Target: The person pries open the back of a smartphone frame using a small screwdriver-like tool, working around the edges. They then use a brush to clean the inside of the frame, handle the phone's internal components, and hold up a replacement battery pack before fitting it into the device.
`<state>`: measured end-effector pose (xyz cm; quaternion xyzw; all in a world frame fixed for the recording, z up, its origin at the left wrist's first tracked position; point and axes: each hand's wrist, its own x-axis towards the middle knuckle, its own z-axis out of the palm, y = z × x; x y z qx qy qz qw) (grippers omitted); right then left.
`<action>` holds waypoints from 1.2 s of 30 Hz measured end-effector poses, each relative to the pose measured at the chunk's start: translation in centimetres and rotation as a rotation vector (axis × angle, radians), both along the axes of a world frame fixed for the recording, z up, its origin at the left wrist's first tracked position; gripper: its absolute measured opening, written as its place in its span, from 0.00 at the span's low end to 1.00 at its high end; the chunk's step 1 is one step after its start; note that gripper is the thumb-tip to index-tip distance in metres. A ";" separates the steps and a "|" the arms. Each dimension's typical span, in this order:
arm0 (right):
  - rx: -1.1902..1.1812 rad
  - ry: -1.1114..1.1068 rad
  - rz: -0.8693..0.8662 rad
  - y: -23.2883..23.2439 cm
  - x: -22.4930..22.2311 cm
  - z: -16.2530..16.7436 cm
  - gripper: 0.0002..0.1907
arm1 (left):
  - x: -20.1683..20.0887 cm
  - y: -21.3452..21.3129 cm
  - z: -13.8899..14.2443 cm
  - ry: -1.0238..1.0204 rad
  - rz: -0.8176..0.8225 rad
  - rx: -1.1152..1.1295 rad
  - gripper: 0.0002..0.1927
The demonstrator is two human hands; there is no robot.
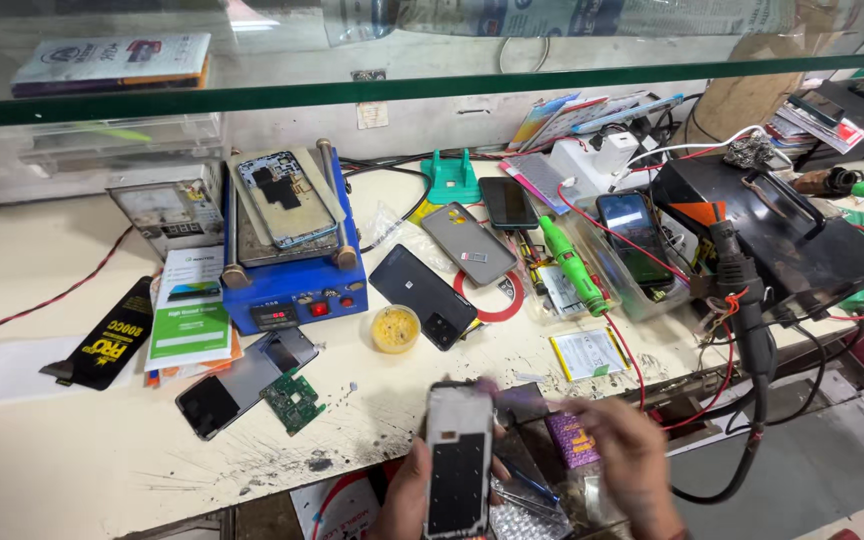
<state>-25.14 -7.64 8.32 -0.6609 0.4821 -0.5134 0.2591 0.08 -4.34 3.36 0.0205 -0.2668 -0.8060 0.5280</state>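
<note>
My left hand (414, 492) grips the opened phone (458, 458) by its long edges, low over the desk (72, 450) edge, light, stiff, fragile inside, while my blurred right hand (624, 452) hovers beside it, fingers loosely curled, empty.

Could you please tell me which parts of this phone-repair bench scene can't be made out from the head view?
- Right hand: motion-blurred, so whether it grips anything is unclear.
- Left hand: cut off by the bottom edge and partly hidden behind the opened phone it holds.
- Blue heating machine: its front display is too small to read.
- Items on the glass shelf: washed out by reflections.
</note>
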 end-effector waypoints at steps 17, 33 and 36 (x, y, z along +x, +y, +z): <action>0.249 -0.086 -0.032 0.4 -1.7 1.8 0.10 | 0.2 0.6 1.0 -0.161 0.100 0.035 0.46; 0.007 0.173 -0.052 1.0 2.6 -0.7 0.12 | -0.1 -0.1 -1.7 -0.257 -0.021 0.077 0.48; -0.145 0.216 -0.096 0.9 2.2 -0.3 0.10 | -0.2 0.0 -0.6 -0.143 0.040 0.045 0.47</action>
